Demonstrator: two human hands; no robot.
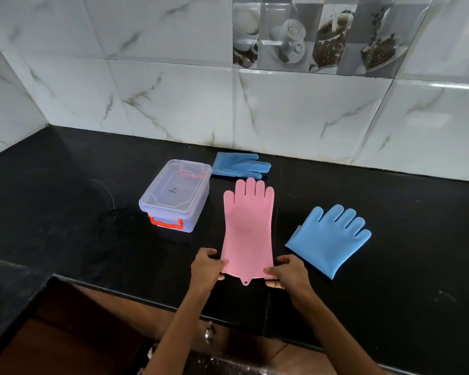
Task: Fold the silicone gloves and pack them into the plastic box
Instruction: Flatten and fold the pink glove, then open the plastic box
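A pink silicone glove (247, 226) lies flat on the black counter, fingers pointing away from me. My left hand (207, 266) pinches the left corner of its cuff and my right hand (287, 270) pinches the right corner. To its left stands a clear plastic box (175, 194) with its lid on and an orange latch at the near end. One blue glove (329, 239) lies flat to the right of the pink one. A second blue glove (240, 165), bristled side up, lies behind the box near the wall.
The black counter (79, 212) runs to a marble-tiled wall (282, 117) at the back and left. Its front edge passes just under my wrists, with brown cupboard fronts (65, 334) below.
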